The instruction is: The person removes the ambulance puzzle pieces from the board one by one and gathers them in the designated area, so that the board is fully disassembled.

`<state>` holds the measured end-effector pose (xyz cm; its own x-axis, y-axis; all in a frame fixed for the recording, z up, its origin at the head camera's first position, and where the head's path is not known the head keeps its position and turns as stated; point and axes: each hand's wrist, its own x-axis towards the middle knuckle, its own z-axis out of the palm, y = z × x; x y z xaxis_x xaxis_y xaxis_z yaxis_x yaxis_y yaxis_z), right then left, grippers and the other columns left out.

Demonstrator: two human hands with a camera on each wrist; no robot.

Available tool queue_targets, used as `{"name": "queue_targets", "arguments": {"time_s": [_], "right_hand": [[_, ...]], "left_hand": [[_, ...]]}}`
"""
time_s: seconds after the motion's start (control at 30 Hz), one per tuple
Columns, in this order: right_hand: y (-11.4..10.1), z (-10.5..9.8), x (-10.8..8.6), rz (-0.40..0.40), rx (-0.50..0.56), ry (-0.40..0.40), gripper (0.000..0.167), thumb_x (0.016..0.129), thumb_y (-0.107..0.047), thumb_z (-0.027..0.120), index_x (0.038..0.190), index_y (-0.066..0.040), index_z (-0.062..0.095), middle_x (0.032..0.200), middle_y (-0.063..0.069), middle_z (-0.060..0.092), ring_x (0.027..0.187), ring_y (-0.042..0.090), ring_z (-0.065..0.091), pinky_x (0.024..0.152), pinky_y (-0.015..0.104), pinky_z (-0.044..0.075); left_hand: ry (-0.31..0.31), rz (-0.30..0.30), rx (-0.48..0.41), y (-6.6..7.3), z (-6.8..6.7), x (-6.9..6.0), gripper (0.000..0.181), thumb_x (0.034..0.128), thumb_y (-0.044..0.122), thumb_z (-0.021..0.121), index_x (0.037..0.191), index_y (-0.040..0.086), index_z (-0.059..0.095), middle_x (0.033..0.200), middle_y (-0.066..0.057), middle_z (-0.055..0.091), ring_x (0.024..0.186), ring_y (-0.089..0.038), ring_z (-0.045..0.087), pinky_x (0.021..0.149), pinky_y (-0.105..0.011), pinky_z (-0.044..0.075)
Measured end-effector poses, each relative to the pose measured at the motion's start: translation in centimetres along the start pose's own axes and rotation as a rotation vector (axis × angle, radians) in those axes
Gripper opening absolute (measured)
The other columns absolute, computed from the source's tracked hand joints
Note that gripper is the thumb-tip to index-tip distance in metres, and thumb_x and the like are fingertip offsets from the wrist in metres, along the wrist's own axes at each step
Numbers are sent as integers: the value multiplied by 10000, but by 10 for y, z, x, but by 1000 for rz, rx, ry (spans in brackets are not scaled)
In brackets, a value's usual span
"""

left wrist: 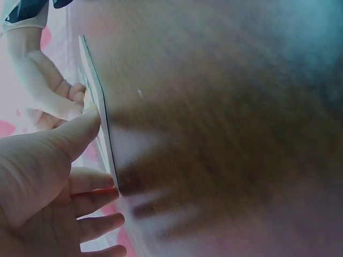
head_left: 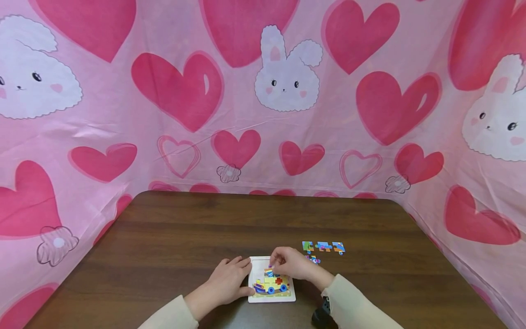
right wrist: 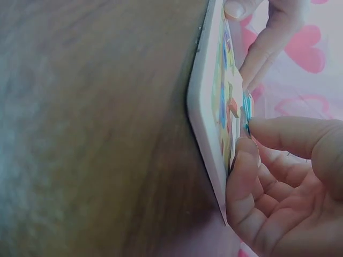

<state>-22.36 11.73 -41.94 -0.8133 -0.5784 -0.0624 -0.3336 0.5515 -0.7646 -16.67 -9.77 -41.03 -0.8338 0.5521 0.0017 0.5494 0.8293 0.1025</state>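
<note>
A white-framed puzzle board (head_left: 271, 299) lies flat on the table, partly filled with pieces forming a yellow vehicle with blue wheels. Against the board's left side rests my left hand (head_left: 228, 281), its thumb touching the lower edge and its fingers fairly straight. My right hand (head_left: 293, 264) is over the upper right of the board. Between its thumb and finger it pinches a jigsaw piece (right wrist: 247, 107) with blue on it, tilted above the picture. The right fingers cover part of the board in the head view.
Beyond the right hand, several loose jigsaw pieces (head_left: 323, 246) lie on the dark wooden table (head_left: 185, 228). One more loose piece (head_left: 313, 259) lies close to the right hand. A pink cloth (head_left: 246, 114) with hearts and rabbits hangs around the table.
</note>
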Motion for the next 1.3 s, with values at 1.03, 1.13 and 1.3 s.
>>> {"name": "queue_targets", "arguments": {"time_s": [1.03, 1.13, 1.3], "right_hand": [[5, -10, -5, 14, 247, -64, 119, 839, -49, 650, 943, -24, 598, 702, 38, 572, 571, 161, 523, 525, 278, 465], [5, -13, -6, 12, 268, -69, 128, 842, -48, 644, 952, -9, 590, 698, 48, 580, 556, 152, 523, 519, 269, 469], [5, -21, -9, 18, 288, -63, 127, 843, -58, 645, 947, -15, 585, 700, 80, 583, 557, 166, 523, 530, 281, 474]], "left_hand": [[1, -6, 14, 0, 1, 0, 638, 792, 525, 631, 1215, 49, 601, 1272, -81, 545, 1166, -310, 482, 881, -469, 388], [-2, -7, 9, 0, 1, 0, 636, 793, 521, 631, 1217, 48, 599, 1273, -82, 543, 1167, -310, 480, 883, -470, 386], [-12, -16, 1, 1, 0, 0, 636, 794, 517, 632, 1222, 48, 596, 1279, -81, 539, 1173, -311, 475, 890, -472, 382]]}}
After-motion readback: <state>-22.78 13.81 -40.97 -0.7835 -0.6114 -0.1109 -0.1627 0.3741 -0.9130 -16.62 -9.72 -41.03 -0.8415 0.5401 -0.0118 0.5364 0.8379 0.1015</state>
